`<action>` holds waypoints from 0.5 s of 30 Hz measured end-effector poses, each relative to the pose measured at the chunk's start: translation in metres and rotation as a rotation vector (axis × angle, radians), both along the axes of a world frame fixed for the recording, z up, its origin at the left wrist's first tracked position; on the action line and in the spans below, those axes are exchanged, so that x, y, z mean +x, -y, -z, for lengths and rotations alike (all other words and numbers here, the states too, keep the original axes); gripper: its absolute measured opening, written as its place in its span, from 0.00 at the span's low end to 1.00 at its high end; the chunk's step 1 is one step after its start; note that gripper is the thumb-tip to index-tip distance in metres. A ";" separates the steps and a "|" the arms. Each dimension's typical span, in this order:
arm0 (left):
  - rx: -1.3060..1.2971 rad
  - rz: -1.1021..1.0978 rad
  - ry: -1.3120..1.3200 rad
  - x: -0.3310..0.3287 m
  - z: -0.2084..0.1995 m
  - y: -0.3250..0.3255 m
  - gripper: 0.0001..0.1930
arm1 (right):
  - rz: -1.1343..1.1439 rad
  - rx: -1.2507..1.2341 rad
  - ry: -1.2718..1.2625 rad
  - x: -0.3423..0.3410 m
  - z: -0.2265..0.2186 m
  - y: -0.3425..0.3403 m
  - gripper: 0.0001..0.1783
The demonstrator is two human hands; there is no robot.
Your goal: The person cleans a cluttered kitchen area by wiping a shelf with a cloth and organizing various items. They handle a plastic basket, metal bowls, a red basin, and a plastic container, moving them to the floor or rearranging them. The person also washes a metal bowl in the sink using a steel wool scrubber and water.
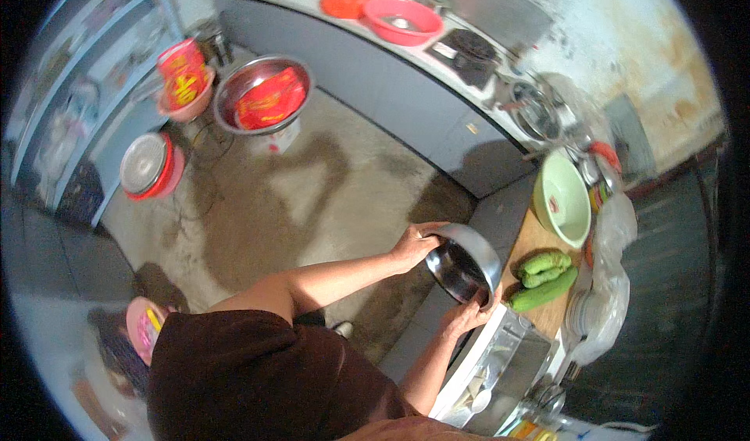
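Note:
I hold a shiny steel bowl (478, 247) tilted in front of me, its dark inside turned toward me; no contents can be made out in it. The fingers of my left hand (414, 247) grip the far-left rim. Near the bottom rim, my right hand (469, 314) is closed on the bowl. Just to the right, several long green gourds or cucumbers (543, 285) lie on a wooden board (525, 242). A pale green basin (574, 207) stands farther back on the same board. Close beside my right forearm is an open drawer or tray (480, 374) with spoons in it.
A grey counter (375, 97) runs along the back, bearing a pink basin (400, 21), a black gas stove (469, 48) and pots (535, 111). A large steel basin (226, 97) with a red package, and red buckets (148, 167), stand at the left. Clear plastic bags (609, 308) edge the board.

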State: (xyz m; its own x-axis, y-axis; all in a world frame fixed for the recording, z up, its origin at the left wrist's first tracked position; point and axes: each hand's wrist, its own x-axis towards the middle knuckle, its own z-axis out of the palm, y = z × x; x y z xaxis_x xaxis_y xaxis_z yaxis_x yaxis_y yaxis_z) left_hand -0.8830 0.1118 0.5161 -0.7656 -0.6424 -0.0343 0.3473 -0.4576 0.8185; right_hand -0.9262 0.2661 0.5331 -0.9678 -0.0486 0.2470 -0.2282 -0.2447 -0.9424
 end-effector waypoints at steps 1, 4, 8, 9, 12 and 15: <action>0.180 0.093 -0.034 0.005 0.015 0.003 0.13 | -0.052 -0.148 0.076 0.009 -0.003 0.016 0.24; 0.488 -0.096 -0.048 0.015 0.029 -0.036 0.19 | -0.066 -0.040 0.049 0.025 0.022 0.043 0.23; 0.184 -0.199 0.058 0.058 0.066 -0.005 0.11 | -0.259 -0.054 0.162 0.047 0.018 0.045 0.22; 0.006 -0.265 0.042 0.077 0.038 0.003 0.08 | -0.255 -0.049 0.079 0.044 0.021 0.039 0.21; -0.040 -0.356 0.156 0.103 0.034 0.009 0.10 | -0.399 0.031 -0.105 0.044 0.031 0.033 0.23; 0.030 -0.452 0.151 0.125 0.015 -0.005 0.13 | -0.422 -0.067 0.321 0.068 0.029 0.048 0.23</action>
